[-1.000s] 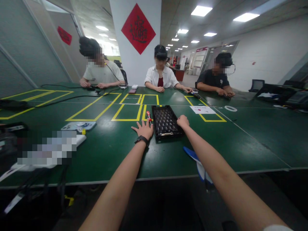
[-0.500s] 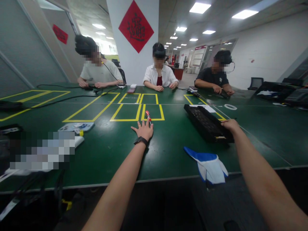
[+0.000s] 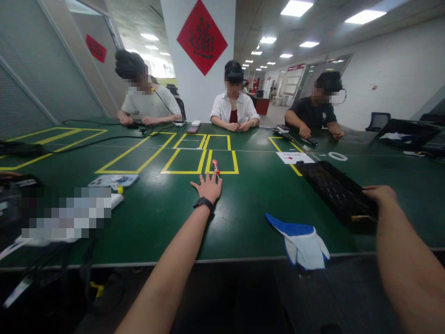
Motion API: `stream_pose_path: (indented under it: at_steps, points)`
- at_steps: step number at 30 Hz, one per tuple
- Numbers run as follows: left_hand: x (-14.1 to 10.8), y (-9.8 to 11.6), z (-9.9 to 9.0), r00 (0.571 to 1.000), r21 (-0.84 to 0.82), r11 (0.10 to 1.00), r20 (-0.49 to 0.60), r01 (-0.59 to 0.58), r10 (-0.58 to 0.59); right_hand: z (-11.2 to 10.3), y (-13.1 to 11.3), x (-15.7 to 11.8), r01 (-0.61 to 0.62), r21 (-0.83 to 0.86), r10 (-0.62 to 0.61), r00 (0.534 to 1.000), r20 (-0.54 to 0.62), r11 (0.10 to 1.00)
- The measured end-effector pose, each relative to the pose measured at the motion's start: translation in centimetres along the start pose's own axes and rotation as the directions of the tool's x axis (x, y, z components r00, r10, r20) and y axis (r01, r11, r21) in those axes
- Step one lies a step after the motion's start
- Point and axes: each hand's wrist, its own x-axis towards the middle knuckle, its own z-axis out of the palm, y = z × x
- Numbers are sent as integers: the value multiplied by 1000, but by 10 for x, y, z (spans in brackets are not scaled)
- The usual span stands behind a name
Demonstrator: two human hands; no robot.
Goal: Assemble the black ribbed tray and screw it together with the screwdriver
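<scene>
My left hand (image 3: 207, 186) lies on the green table with its fingers spread. Its fingertips touch or nearly touch a red-handled screwdriver (image 3: 215, 166) within a yellow taped square. Over on the right, my right hand (image 3: 381, 194) grips the near right edge of a long black tray (image 3: 333, 188); its thumb side is partly hidden. Small items too dark to make out lie in the tray. A blue and white glove (image 3: 302, 239) rests at the table's front edge, between my arms.
Yellow tape outlines (image 3: 149, 153) mark the table. White paper (image 3: 292, 157) and a tape ring (image 3: 337, 157) lie beyond the tray. A white device (image 3: 113, 200) and a patterned pouch (image 3: 113, 180) are at left. Three people sit opposite.
My right hand and the black tray have moved right, uncovering more of the white paper. My left hand has stayed in place. The person at far right has shifted their hands apart.
</scene>
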Motion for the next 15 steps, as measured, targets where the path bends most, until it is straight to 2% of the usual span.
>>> stream_pose_path:
  at_steps: [2, 4, 5, 8, 9, 10, 12, 15]
  points:
    - [1, 0, 1, 1000, 8, 1000, -2, 0, 0, -1, -1, 0, -149, 59, 142, 983, 116, 987]
    - [1, 0, 3, 1000, 13, 1000, 1, 1, -1, -5, -6, -7, -172, 74, 161, 978, 130, 982]
    - [2, -1, 3, 1000, 14, 1000, 0, 0, 0, -8, -10, -13, -149, 67, 142, 984, 105, 986]
    - [3, -1, 5, 1000, 15, 1000, -5, -6, 6, -18, -20, -42, -15, -9, 14, 995, -103, 1000]
    - [3, -2, 5, 1000, 15, 1000, -6, -9, 9, -21, -22, -55, 8, -25, -11, 990, -139, 1000]
    - [3, -2, 6, 1000, 16, 1000, -5, -11, 11, -22, -23, -68, 15, -38, -20, 992, -128, 999]
    - [3, -1, 6, 1000, 17, 1000, -1, -14, 14, -20, -23, -93, 58, -67, -59, 998, -8, 996]
    - [1, 0, 4, 1000, 24, 1000, -5, -10, 10, -10, -20, -119, 81, -79, -66, 982, 177, 994]
